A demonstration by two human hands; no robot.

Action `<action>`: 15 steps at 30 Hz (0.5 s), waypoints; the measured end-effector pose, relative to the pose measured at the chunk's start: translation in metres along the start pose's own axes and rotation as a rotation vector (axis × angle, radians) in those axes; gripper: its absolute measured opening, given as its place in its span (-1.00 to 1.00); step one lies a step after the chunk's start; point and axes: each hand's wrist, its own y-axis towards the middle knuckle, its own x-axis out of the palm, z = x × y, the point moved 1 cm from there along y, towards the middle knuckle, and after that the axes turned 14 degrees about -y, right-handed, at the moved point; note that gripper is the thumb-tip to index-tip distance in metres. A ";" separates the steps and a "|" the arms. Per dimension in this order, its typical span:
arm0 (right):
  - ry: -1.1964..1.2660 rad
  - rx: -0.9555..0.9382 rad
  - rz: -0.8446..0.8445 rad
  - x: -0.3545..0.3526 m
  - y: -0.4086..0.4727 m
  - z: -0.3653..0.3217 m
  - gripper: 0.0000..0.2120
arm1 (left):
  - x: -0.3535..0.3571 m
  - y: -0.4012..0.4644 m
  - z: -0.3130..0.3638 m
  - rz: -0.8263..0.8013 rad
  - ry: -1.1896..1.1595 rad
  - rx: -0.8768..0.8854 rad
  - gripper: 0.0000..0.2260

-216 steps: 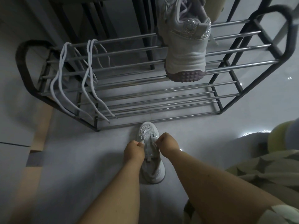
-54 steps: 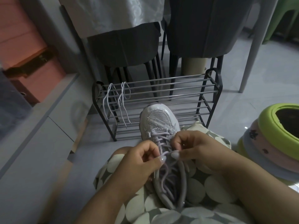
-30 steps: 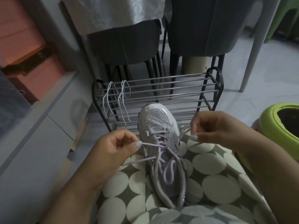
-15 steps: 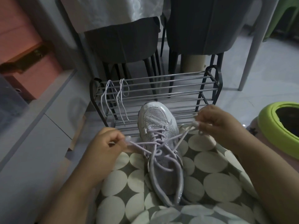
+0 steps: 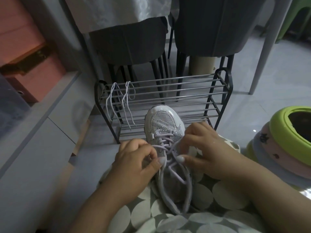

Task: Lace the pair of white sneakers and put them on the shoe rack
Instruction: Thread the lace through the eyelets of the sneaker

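Sneaker [image 5: 165, 132]: lies on the person's lap, on spotted fabric [image 5: 202, 195], toe pointing away toward the rack [image 5: 168, 96]; lower eyelets laced, tongue area open nearer the person.
Lace [image 5: 164, 146]: crosses the sneaker between both hands; its loose ends run back along the shoe's opening toward the person.
Left hand [image 5: 134, 163]: at the sneaker's left edge, fingers curled, thumb and forefinger pinching the lace.
Right hand [image 5: 207, 148]: at the sneaker's right edge, fingers bent over the shoe, thumb tip pressed at the lace crossing; it seems to pinch the lace there.
Spare laces [image 5: 121, 105]: draped over the rack's top bars at its left end, well apart from the sneaker.
Rack: stands on the floor just beyond the sneaker's toe, in front of chairs [image 5: 131, 37].
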 end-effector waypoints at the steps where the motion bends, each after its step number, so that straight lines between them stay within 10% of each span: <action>1: -0.014 -0.028 -0.027 0.003 0.001 0.000 -0.60 | 0.001 0.001 -0.001 -0.007 -0.010 0.004 -0.62; 7: 0.568 0.188 0.082 0.003 0.004 0.007 -0.65 | -0.007 0.000 0.004 0.141 -0.332 0.029 -0.71; 12: 1.560 0.266 0.145 -0.003 0.004 0.013 -0.60 | -0.013 0.000 0.019 0.349 -1.282 -0.131 -0.73; 15: 1.667 0.299 0.099 -0.007 0.005 0.006 -0.65 | -0.019 0.001 0.021 0.365 -1.481 -0.153 -0.74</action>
